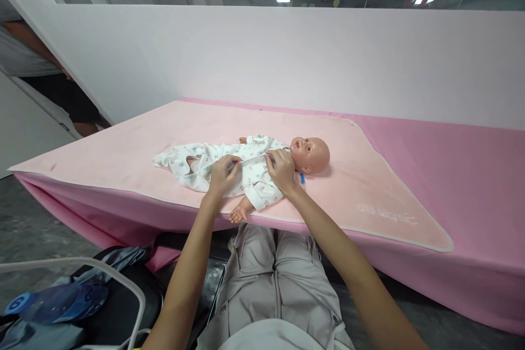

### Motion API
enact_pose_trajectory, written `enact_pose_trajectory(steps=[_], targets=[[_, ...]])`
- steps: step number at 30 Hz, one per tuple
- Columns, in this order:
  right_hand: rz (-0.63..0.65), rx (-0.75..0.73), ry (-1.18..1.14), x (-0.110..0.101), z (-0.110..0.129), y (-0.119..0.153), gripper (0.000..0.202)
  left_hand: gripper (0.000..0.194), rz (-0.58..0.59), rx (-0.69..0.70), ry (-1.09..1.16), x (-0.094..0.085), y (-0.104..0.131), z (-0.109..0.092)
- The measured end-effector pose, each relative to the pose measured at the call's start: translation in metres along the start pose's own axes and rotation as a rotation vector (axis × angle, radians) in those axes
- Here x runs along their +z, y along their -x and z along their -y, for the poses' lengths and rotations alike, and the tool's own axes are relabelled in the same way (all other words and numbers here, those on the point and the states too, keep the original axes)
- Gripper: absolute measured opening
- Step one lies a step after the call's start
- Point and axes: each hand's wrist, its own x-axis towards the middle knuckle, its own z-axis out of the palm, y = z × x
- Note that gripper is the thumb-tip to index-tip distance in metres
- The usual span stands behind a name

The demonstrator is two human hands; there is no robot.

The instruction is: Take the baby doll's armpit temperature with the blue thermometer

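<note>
A baby doll (310, 154) lies on its back on a pale pink mat, head to the right and feet end to the left. It wears a white patterned romper (262, 191) with long sleeves; the lower part gapes around one leg. My left hand (223, 175) is closed over the belly, pinching the romper's white edge. Over the chest, close to the doll's chin, my right hand (281, 168) is closed on the same edge, which runs taut between both hands. My fingers hide the exact grip. One doll hand (240, 212) rests palm up near the mat's front edge.
The pale pink mat (361, 186) covers part of a pink-draped table (463, 175) against a white wall. At lower left, a water bottle (57, 302) lies on a black chair beside a curved white tube (123, 279). Another person (57, 93) stands at far left.
</note>
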Motion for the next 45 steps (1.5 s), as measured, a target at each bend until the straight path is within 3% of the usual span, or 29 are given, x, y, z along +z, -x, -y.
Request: enact_pose_trajectory(steps=[7,16,32,45], targets=[[-0.003,-0.002,0.002,0.0004,-0.0008,-0.0005,0.018,0.016,-0.002,-0.016,0.085,-0.0016,0.004,-0.0012],[0.009,0.004,0.005,0.0007,-0.0008,-0.0003,0.018,0.008,0.008,-0.018,-0.025,-0.0024,0.0043,-0.0029],[0.04,0.023,-0.002,0.0003,-0.0009,-0.0013,0.017,0.018,0.049,-0.057,0.033,-0.0039,0.0058,-0.0012],[0.03,0.015,-0.012,-0.0006,-0.0012,-0.0013,0.017,0.014,0.068,-0.024,-0.005,-0.0031,0.005,-0.0009]])
